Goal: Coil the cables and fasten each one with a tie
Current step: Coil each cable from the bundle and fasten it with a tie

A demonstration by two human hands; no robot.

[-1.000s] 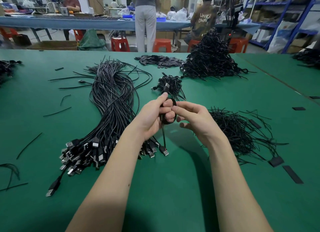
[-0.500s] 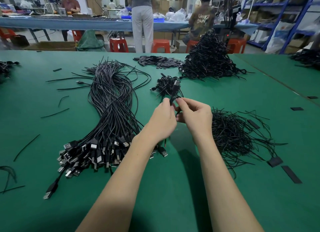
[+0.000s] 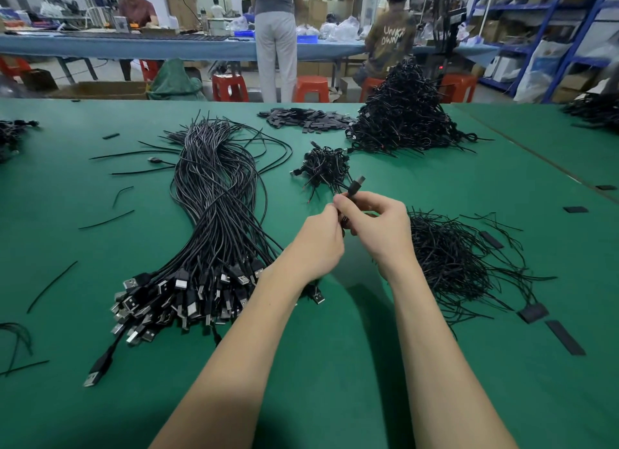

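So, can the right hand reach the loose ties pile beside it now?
Probably not yet. The pile of loose ties lies close, nothing between, but the right hand and left hand both grip the coiled cable.

Cables (image 3: 214,214) left, ties (image 3: 459,261) right.

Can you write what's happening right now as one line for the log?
step: fastening coil | left hand: pinching cable | right hand: gripping cable, plug end up | uncoiled bundle: left | ties: right
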